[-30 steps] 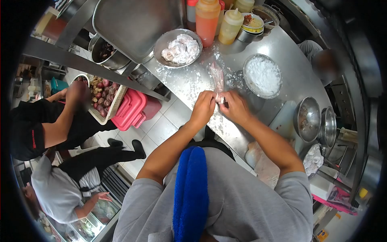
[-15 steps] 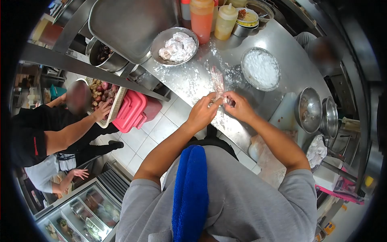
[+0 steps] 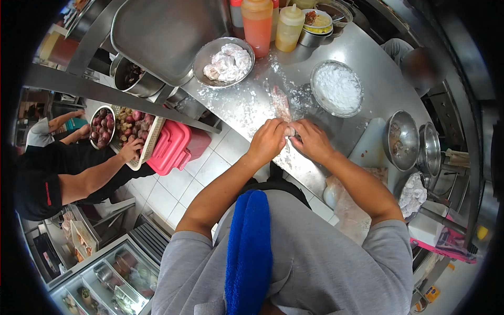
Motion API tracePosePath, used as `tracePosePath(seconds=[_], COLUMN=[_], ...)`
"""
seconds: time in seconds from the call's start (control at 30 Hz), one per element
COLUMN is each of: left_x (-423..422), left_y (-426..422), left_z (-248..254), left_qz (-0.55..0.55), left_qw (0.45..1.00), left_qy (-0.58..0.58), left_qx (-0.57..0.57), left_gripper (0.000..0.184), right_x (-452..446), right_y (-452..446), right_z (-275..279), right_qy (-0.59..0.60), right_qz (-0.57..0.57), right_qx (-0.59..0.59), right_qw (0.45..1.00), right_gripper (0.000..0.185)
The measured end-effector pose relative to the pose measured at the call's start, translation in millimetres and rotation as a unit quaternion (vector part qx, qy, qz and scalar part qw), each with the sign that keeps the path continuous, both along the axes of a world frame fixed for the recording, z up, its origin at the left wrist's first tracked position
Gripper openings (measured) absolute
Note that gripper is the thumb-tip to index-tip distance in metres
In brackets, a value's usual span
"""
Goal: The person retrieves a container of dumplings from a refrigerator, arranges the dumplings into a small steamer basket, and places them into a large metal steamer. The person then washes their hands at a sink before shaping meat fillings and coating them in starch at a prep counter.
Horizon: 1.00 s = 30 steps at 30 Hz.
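A thin, pinkish strip of floured meat [image 3: 281, 101] lies on the steel table, its near end gathered into a small roll between my hands. My left hand [image 3: 266, 140] is closed, thumb and fingers pressed on the roll's left side. From the right, my right hand [image 3: 313, 140] pinches the same roll with curled fingers. Loose flour is scattered around the strip. A metal bowl [image 3: 199, 70] with white-coated pieces [image 3: 227, 63] stands beyond my left hand. Beyond my right hand is a bowl of white flour [image 3: 338, 88].
Squeeze bottles [image 3: 257, 29] and a large metal tray [image 3: 168, 39] are at the back. Metal bowls [image 3: 401, 140] and a white board [image 3: 369, 144] lie to the right. At left, a co-worker's hand [image 3: 131, 149] rests over a basket [image 3: 152, 140] of onions beside a pink bin [image 3: 178, 147].
My fingers have closed in around the strip's near end, and a rounded roll shows between them. At left, the co-worker has leaned back, uncovering a bowl of onions; another person's hand has shifted.
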<state>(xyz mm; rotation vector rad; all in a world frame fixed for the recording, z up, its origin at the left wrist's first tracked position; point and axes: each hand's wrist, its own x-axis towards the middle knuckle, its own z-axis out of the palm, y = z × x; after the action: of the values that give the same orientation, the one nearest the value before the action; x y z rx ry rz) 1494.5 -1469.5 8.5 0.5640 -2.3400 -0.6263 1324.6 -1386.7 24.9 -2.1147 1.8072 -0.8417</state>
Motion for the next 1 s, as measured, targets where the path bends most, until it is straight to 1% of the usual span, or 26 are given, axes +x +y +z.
tracePosePath(seconds=[0.07, 0.1, 0.17, 0.3, 0.37, 0.4, 0.47, 0.5, 0.57, 0.6, 0.67, 0.7, 0.77, 0.8, 0.83, 0.87, 0.9, 0.97, 1.0], left_x=[-1.4, -2.2, -4.1, -7.1, -8.9, -9.8, -11.2, -11.9, -12.5, -12.0, -10.5, -9.8, -7.5, -4.8, -0.7, 2.8, 6.2, 11.8, 11.7], left_y=[-0.6, -1.2, -2.7, -9.8, -12.9, -14.7, -18.4, -19.9, -22.0, -22.5, -22.5, -21.3, -16.1, -13.5, -11.1, -9.7, -8.8, -8.1, -9.0], left_z=[1.0, 3.4, 7.9, 3.0, 1.1, 0.0, -2.4, -2.0, -1.3, -0.4, 1.2, 2.2, 4.3, 9.1, 15.7, 19.5, 18.1, 11.2, 6.8], left_qz=[0.0, -0.001, 0.003, -0.003, -0.007, -0.007, -0.009, -0.009, 0.002, 0.003, 0.008, 0.009, 0.011, 0.012, 0.02, 0.028, 0.027, 0.029, 0.03], left_qw=[0.999, 0.999, 0.997, 0.995, 0.989, 0.989, 0.976, 0.976, 0.966, 0.966, 0.944, 0.944, 0.936, 0.936, 0.974, 0.995, 0.995, 0.997, 0.997], left_qy=[0.006, 0.005, -0.007, 0.003, 0.007, 0.007, -0.013, -0.013, -0.03, -0.03, -0.069, -0.069, -0.028, -0.028, -0.025, -0.022, -0.023, -0.06, -0.06], left_qx=[0.042, 0.042, 0.082, 0.101, 0.151, 0.151, 0.217, 0.216, 0.256, 0.255, 0.322, 0.322, 0.352, 0.352, 0.226, 0.097, 0.098, 0.027, 0.027], left_gripper=[0.039, 0.039, 0.036, 0.032, 0.028, 0.028, 0.029, 0.029, 0.03, 0.03, 0.037, 0.037, 0.046, 0.046, 0.049, 0.053, 0.053, 0.052, 0.052], right_x=[0.8, 1.0, 0.8, 2.1, 3.6, 4.3, 5.0, 4.8, 4.3, 3.6, 1.8, 0.7, -2.1, -3.4, -5.0, -6.6, -8.1, -12.7, -14.8], right_y=[-2.8, -3.7, -4.7, -5.2, -6.0, -6.8, -8.8, -9.8, -11.7, -12.3, -13.2, -14.0, -15.0, -15.4, -15.8, -16.2, -17.5, -22.4, -25.3], right_z=[-3.6, -6.2, -10.7, -8.1, -7.4, -8.6, -13.4, -14.5, -16.7, -17.3, -18.4, -17.1, -14.0, -14.1, -14.2, -14.4, -12.1, -6.2, -3.0], right_qy=[0.022, 0.022, 0.043, 0.07, 0.074, 0.074, 0.078, 0.078, 0.063, 0.063, 0.012, 0.011, -0.059, -0.059, -0.09, -0.12, -0.12, -0.154, -0.155], right_qz=[-0.002, -0.002, 0.011, 0.014, 0.002, 0.001, -0.016, -0.016, -0.019, -0.019, -0.03, -0.029, -0.032, -0.032, -0.04, -0.049, -0.049, -0.058, -0.057], right_qx=[-0.021, -0.021, -0.061, -0.071, -0.069, -0.069, -0.069, -0.069, -0.078, -0.078, -0.056, -0.056, -0.045, -0.045, -0.008, 0.029, 0.03, 0.109, 0.109], right_qw=[1.0, 1.0, 0.997, 0.995, 0.995, 0.995, 0.994, 0.994, 0.995, 0.995, 0.998, 0.998, 0.997, 0.997, 0.995, 0.991, 0.991, 0.98, 0.98], right_gripper=[0.042, 0.042, 0.043, 0.044, 0.044, 0.044, 0.047, 0.047, 0.045, 0.045, 0.041, 0.041, 0.037, 0.037, 0.036, 0.036, 0.036, 0.037, 0.037])
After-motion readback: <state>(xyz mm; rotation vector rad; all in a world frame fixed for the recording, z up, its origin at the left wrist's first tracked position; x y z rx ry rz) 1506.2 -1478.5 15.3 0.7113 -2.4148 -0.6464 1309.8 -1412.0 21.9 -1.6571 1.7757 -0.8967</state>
